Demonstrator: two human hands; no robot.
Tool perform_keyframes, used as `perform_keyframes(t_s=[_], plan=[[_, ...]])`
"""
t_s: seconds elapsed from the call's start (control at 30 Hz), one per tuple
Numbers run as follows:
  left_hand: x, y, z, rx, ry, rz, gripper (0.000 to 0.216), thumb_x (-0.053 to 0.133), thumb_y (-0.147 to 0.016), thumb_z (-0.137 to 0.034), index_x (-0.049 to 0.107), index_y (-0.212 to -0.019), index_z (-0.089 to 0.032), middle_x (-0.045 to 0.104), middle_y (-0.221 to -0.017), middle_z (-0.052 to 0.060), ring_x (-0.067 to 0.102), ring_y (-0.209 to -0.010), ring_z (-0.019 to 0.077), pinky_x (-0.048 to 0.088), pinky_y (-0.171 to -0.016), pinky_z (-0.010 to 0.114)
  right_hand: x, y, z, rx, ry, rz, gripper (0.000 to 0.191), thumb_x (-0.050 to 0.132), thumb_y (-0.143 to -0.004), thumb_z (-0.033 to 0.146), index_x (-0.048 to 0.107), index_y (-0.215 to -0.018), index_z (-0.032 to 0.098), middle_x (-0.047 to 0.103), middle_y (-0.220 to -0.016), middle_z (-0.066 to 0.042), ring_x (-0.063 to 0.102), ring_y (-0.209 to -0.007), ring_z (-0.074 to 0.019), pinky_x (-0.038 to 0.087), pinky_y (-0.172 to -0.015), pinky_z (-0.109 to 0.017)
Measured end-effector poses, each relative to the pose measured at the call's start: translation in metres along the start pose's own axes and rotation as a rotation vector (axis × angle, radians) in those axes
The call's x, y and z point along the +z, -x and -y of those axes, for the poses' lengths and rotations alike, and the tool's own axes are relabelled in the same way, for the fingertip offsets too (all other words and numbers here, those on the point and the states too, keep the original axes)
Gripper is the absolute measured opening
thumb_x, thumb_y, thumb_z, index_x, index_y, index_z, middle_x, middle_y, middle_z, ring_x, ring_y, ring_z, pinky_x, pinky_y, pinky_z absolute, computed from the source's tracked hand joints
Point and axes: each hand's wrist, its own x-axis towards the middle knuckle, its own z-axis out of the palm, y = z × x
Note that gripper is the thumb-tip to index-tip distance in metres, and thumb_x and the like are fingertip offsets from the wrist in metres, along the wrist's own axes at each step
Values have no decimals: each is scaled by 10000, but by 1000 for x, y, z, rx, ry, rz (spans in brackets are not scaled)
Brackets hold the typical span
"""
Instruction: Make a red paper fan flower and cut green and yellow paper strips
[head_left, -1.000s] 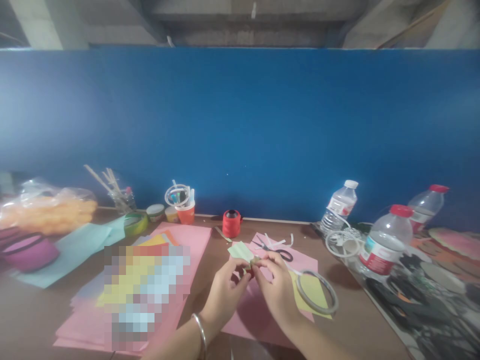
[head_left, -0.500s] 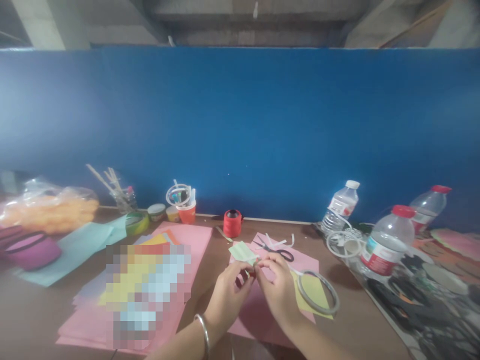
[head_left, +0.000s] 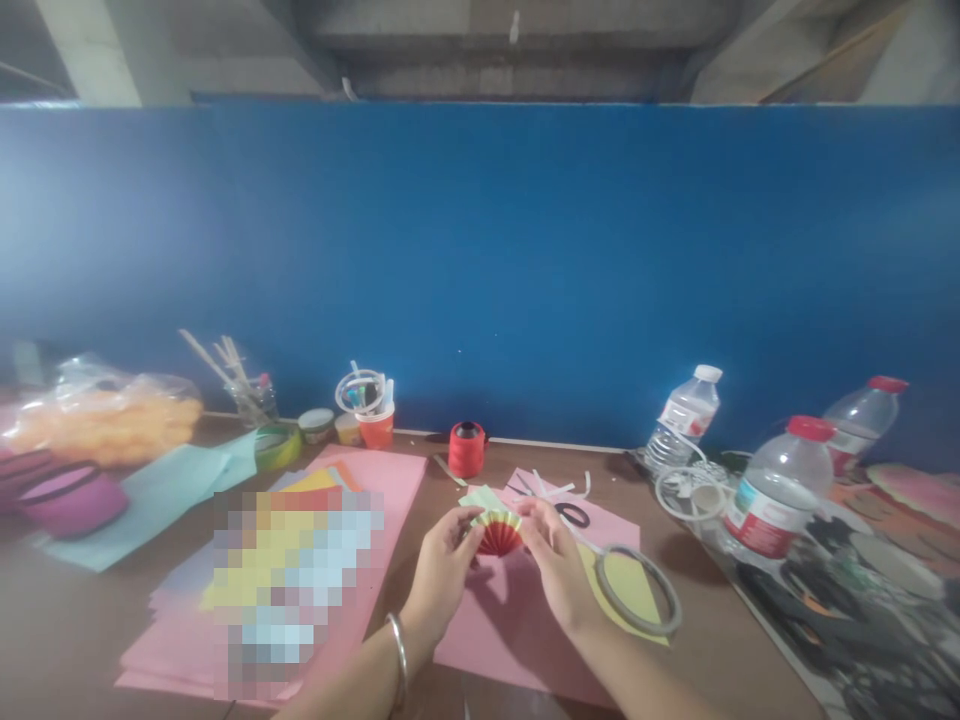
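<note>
A small pleated paper fan (head_left: 500, 536), red with a yellow-green outer edge, is spread between my two hands. My left hand (head_left: 442, 562) is closed on its left side, thumb and fingers pinching the paper. On the opposite side my right hand (head_left: 553, 560) pinches the other edge. Beneath them lies a pink paper sheet (head_left: 517, 640). Just behind the fan is a pale green piece of paper (head_left: 480, 497). Scissors (head_left: 571, 515) with dark handles lie beyond my right hand, partly covered by it.
A tape roll (head_left: 671, 605) rests on yellow paper (head_left: 628, 590) at the right. A red thread spool (head_left: 466, 452) stands near the blue partition (head_left: 480, 270). Stacked coloured paper (head_left: 397, 490) lies left. Plastic bottles (head_left: 776, 490) and cables crowd the right side.
The folded paper between my fingers has opened into a fan. My hands have moved apart, each holding one side of it.
</note>
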Motion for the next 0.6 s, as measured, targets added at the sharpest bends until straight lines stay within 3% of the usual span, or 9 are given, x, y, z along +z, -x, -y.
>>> perform_keyframes(t_s=[0.13, 0.43, 0.6], plan=[[-3, -2, -1, 77, -67, -43, 272, 568, -731, -324, 593, -952, -168, 611, -786, 17, 520, -535, 97, 465, -516, 223, 1, -5, 1, 42, -151, 164, 195, 544, -788, 323, 607, -898, 174, 643, -877, -50, 591, -825, -225, 458, -717, -319], [-6, -7, 8, 95, -60, -81, 290, 557, -735, -335, 592, -969, -168, 635, -854, 41, 567, -635, 130, 445, -568, 232, 2, -2, -6, 172, -252, 118, 146, 589, -737, 292, 602, -796, 160, 631, -709, -30, 571, -634, -182, 441, -569, -262], [-4, -6, 7, 175, -235, -29, 212, 557, -736, -282, 630, -905, -175, 648, -858, 41, 582, -737, 171, 449, -665, 268, 3, -3, -8, 192, -229, 144, 162, 605, -728, 313, 588, -820, 180, 612, -712, -3, 559, -648, -162, 428, -573, -239]])
